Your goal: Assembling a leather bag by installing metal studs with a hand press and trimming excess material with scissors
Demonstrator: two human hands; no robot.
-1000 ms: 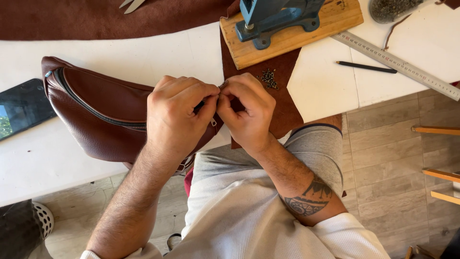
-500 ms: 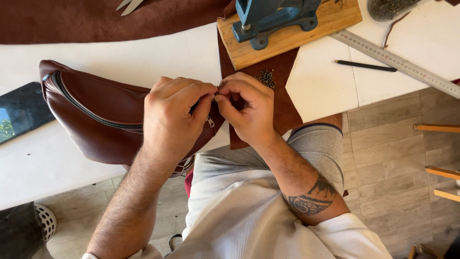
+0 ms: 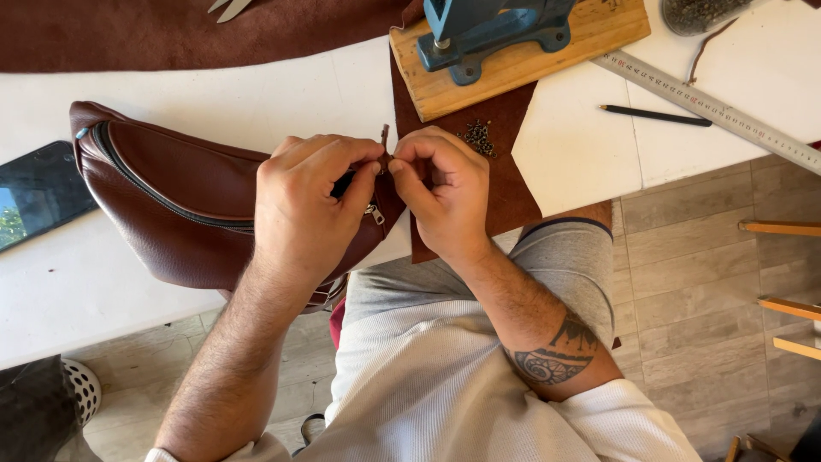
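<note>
A brown leather waist bag (image 3: 171,197) with a dark zipper lies at the front edge of the white table (image 3: 256,94). My left hand (image 3: 312,205) grips the bag's right end, thumb and fingers pinched by the metal zipper pull (image 3: 374,210). My right hand (image 3: 436,192) meets it from the right, fingertips closed on a thin brown leather strip (image 3: 384,137) that sticks up between the two hands. The exact contact point is hidden by my fingers.
A brown leather scrap (image 3: 505,162) with a pile of small rivets (image 3: 479,135) lies beside my right hand. Behind it a blue press (image 3: 487,26) stands on a wooden board (image 3: 522,60). A steel ruler (image 3: 710,107), pencil (image 3: 654,115), phone (image 3: 38,192) and large leather sheet (image 3: 171,30) lie around.
Both hands have shifted slightly on the bag's end, and the thin leather strip now sticks up between the fingertips. The bag has barely moved.
</note>
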